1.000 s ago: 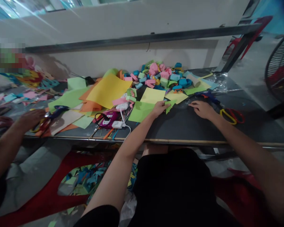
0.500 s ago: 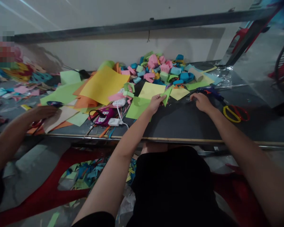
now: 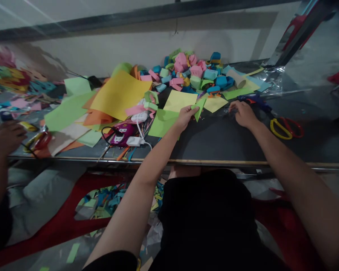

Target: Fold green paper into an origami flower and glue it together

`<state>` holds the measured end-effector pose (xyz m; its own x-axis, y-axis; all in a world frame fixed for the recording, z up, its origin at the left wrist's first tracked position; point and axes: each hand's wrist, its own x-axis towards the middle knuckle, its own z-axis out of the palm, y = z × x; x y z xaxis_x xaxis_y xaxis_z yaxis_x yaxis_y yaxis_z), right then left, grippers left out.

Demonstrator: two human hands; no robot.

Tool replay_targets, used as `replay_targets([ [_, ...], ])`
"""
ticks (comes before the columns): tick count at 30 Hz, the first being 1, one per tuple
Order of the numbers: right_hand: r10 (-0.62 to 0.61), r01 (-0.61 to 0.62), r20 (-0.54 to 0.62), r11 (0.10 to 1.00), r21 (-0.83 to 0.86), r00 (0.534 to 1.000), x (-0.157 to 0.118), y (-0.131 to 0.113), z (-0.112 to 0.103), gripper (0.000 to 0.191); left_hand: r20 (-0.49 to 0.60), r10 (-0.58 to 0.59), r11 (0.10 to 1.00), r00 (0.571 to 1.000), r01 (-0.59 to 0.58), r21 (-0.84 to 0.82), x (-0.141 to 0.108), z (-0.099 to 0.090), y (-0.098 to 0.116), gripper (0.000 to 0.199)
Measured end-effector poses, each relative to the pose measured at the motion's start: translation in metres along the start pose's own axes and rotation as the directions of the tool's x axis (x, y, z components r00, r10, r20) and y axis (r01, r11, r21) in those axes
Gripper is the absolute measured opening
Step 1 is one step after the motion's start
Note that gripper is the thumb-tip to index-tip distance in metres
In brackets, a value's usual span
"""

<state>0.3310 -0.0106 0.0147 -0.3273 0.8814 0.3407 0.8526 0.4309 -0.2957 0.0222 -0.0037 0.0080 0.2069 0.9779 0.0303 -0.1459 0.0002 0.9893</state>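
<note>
Between the fingers and thumb of my left hand (image 3: 185, 117) is a folded green paper piece (image 3: 199, 109), raised above the table. Under and beside that wrist lie a green paper sheet (image 3: 161, 123) and a pale yellow sheet (image 3: 178, 100). A smaller yellow sheet (image 3: 214, 104) lies between my hands. My right hand (image 3: 243, 114) hovers low over the dark table (image 3: 214, 141), fingers bent and apart, with nothing visible in them. Just behind it rests a dark blue glue gun (image 3: 255, 101) with an orange part. Scissors (image 3: 286, 128) with yellow and red handles lie to its right.
A heap of folded paper pieces (image 3: 196, 71) stands against the wall. Left of me are a purple power strip (image 3: 124, 133) with white plugs and a large yellow sheet (image 3: 122, 94). A co-worker's hand (image 3: 4, 137) is at far left, near red-handled scissors (image 3: 42, 141).
The co-worker's hand has drawn back leftward, uncovering scissors. My left hand keeps the green piece almost still; my right hand has barely moved. The view has shifted slightly.
</note>
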Motion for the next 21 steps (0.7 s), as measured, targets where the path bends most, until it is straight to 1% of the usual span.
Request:
replay_targets([
  [4,0.029,-0.028,0.028,0.999,-0.029,0.999,-0.001,-0.002,-0.001,0.045,0.003,0.002,1.0,1.0,-0.003,0.016,-0.001,0.0,0.0,0.025],
  [6,0.059,-0.058,0.031,0.998,-0.032,0.998,-0.001,-0.002,-0.002,0.045,0.007,0.012,1.0,1.0,-0.012,0.025,-0.001,0.0,0.0,0.026],
  [9,0.171,-0.171,-0.01,0.985,-0.028,0.985,-0.003,-0.006,-0.003,0.045,0.025,0.023,0.999,0.999,-0.023,0.035,0.0,0.0,-0.001,0.029],
  [12,0.285,-0.282,-0.046,0.958,0.06,0.957,-0.007,-0.013,-0.002,0.039,0.041,0.032,0.998,0.999,-0.034,0.053,0.0,0.0,-0.001,0.032],
  [16,0.312,-0.298,-0.061,0.94,0.167,0.948,-0.008,-0.023,-0.001,0.038,0.046,0.036,0.996,0.998,-0.04,0.079,0.0,0.001,-0.001,0.034],
  [19,0.335,-0.315,-0.096,0.932,0.177,0.937,-0.009,-0.024,-0.001,0.039,0.039,0.028,0.995,0.999,-0.031,0.093,-0.001,0.002,0.0,0.033],
  [21,0.336,-0.317,-0.122,0.937,0.149,0.934,-0.009,-0.022,-0.001,0.04,0.039,0.021,0.994,0.999,-0.025,0.102,-0.001,0.002,0.001,0.032],
])
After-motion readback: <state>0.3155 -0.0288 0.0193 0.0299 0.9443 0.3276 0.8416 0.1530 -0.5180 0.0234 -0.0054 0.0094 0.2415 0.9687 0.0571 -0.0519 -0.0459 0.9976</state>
